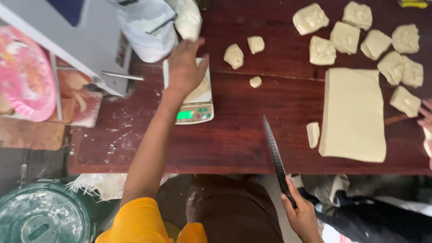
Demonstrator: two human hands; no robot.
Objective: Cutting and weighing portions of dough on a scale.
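Head view: looking down on a dark red wooden table (234,144) scattered with cut dough.
Left hand: the left hand (185,67) is reaching over the small digital scale (194,108), fingers spread wide, palm pressing on a piece of dough (200,90) lying on the platform.
Right hand: the right hand (302,215) is gripping the handle of a long knife (275,155), closed around it, blade pointing away across the table's near edge.
Dough block: a large rectangular dough slab (353,114) is lying to the right, with a thin cut strip (312,134) just beside its left edge.
Cut pieces: three small lumps (234,56) are sitting above the scale; bigger portions (346,38) are clustering at the far right.
Doing it well: lifting the palm off would probably let the scale read only the dough's weight.
Edges: the knife is overhanging the near table edge, its tip near the strip.
Open room: bare wood is lying between scale and slab.
Others: another person's fingers (425,117) are showing at the right border.
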